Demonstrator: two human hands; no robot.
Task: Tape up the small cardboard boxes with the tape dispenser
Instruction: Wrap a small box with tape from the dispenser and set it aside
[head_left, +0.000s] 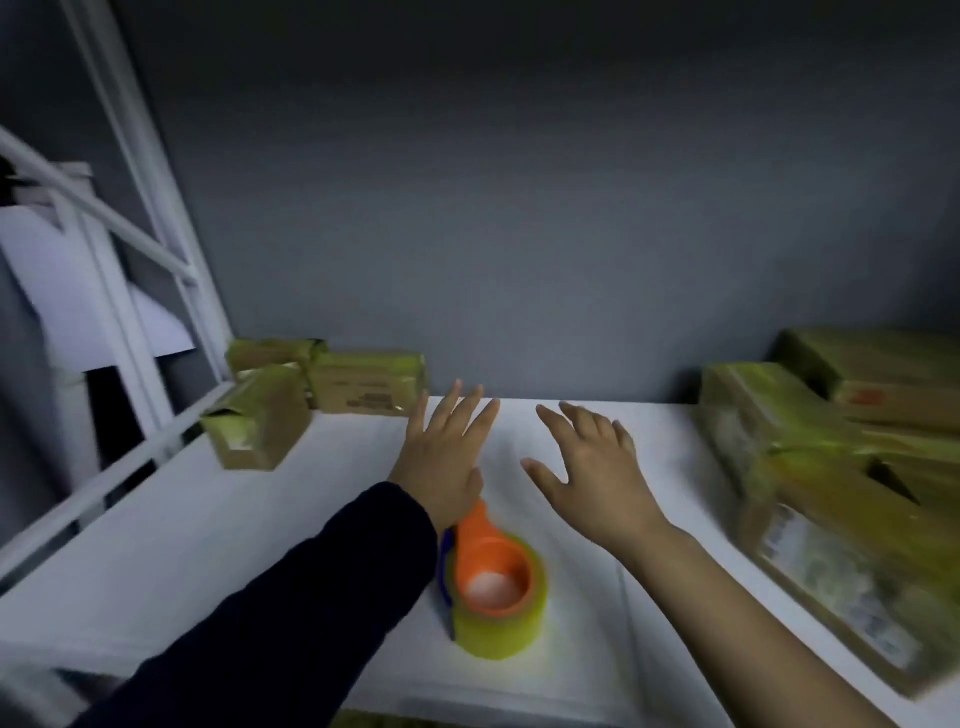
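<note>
Left hand (448, 457) and right hand (587, 467) hover empty, fingers spread; orange-handled dispenser with yellowish clear tape (491, 587) near white worktop's (208, 545) front edge, small tape-wrapped brown cardboard boxes (311, 400) back-left corner; a careless sleeve could likely knock dispenser off.

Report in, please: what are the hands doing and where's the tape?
Left hand and right hand open, nothing held. Tape dispenser on the table near the left wrist, not gripped. Small boxes back left, bigger boxes right; nothing in the way.
</note>
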